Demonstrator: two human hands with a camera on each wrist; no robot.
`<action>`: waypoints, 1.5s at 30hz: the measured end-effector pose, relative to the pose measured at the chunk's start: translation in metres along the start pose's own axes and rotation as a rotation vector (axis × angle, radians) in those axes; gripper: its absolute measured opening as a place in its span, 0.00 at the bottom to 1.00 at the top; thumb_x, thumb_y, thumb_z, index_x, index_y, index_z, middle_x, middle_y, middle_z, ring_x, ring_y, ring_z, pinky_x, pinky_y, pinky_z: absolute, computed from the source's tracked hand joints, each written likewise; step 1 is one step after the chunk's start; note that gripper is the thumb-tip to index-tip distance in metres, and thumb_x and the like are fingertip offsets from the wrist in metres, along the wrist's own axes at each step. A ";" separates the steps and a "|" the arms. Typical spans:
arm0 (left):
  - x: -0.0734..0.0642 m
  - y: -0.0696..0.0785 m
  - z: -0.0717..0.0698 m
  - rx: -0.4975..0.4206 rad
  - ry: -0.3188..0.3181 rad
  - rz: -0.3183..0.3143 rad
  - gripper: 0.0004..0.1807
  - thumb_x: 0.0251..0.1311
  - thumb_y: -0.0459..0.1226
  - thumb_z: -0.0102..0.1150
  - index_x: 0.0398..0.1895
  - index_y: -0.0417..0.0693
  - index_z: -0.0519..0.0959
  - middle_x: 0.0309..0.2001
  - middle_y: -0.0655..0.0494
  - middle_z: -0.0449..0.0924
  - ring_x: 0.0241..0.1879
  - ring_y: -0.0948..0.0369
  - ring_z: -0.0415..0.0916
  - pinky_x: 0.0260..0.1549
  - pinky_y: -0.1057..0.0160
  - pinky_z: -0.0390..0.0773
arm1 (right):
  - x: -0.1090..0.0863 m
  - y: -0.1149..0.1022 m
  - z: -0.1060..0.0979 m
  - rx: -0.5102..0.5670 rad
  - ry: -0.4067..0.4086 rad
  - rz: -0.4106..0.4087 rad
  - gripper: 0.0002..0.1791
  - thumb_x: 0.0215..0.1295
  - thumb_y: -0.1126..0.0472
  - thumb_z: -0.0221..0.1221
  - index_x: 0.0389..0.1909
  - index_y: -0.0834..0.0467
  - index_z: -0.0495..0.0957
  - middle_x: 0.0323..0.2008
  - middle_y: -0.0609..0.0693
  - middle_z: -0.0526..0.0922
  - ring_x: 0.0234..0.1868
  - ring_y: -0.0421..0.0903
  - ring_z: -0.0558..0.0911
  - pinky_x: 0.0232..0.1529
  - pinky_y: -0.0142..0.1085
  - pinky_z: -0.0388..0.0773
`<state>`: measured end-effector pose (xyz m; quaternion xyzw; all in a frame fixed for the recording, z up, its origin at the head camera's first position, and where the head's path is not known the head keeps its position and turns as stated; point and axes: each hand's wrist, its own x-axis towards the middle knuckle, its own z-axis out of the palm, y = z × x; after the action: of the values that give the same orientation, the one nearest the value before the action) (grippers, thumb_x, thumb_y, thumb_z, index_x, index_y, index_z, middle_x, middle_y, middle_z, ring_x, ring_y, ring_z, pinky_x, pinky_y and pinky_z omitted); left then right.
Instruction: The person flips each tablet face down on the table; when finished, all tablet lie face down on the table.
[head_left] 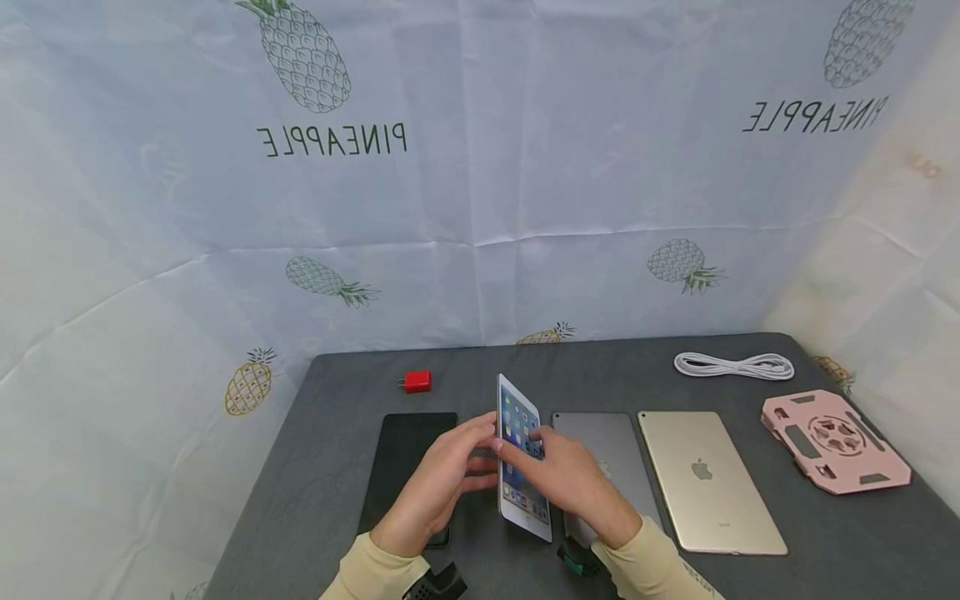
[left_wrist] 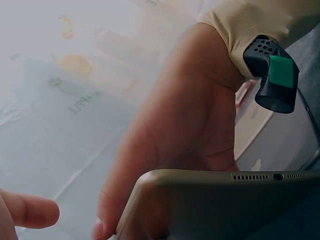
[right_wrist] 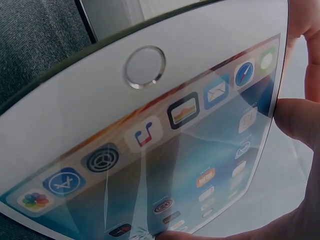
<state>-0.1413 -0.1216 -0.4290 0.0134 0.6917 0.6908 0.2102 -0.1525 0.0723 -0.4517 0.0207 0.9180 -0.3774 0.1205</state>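
Observation:
A white-framed tablet (head_left: 517, 487) with colourful app icons on its screen stands tilted between the two hands, above the dark grey table. My right hand (head_left: 573, 479) grips it across the screen side, the thumb at the left edge and a finger bent toward the screen. In the right wrist view the home button (right_wrist: 145, 67) shows near the tablet's end. My left hand (head_left: 435, 475) is at the tablet's left edge, fingers spread and fairly straight. The left wrist view shows the tablet's end with speaker holes (left_wrist: 252, 177) and the right hand (left_wrist: 185, 115) behind it.
A black tablet (head_left: 405, 442) lies left of the hands, a grey one (head_left: 600, 429) and a gold one (head_left: 712, 500) to the right. Farther right is a pink case (head_left: 873, 450). A coiled white cable (head_left: 731, 367) and red charger plug (head_left: 417, 382) lie toward the back.

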 end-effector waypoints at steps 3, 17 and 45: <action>0.000 0.000 0.000 -0.001 0.000 -0.002 0.34 0.81 0.51 0.48 0.83 0.45 0.66 0.74 0.39 0.73 0.52 0.54 0.86 0.59 0.45 0.87 | 0.000 0.001 0.000 0.010 -0.001 0.007 0.56 0.62 0.18 0.59 0.68 0.64 0.77 0.50 0.60 0.90 0.35 0.47 0.87 0.29 0.41 0.85; -0.001 -0.004 0.007 -0.018 0.011 0.027 0.34 0.83 0.54 0.47 0.82 0.47 0.68 0.73 0.39 0.73 0.52 0.54 0.85 0.61 0.48 0.86 | 0.000 0.000 -0.005 0.040 -0.024 -0.002 0.53 0.64 0.19 0.59 0.67 0.64 0.77 0.48 0.58 0.91 0.37 0.48 0.90 0.32 0.45 0.88; 0.007 -0.011 0.015 -0.048 -0.019 0.033 0.35 0.83 0.54 0.47 0.81 0.41 0.68 0.67 0.42 0.77 0.51 0.57 0.85 0.61 0.52 0.86 | -0.002 0.001 -0.023 0.156 -0.066 0.005 0.44 0.69 0.29 0.63 0.67 0.64 0.80 0.51 0.58 0.91 0.35 0.49 0.92 0.38 0.46 0.90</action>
<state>-0.1402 -0.1057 -0.4412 0.0264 0.6726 0.7104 0.2056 -0.1549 0.0897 -0.4360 0.0200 0.8812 -0.4481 0.1495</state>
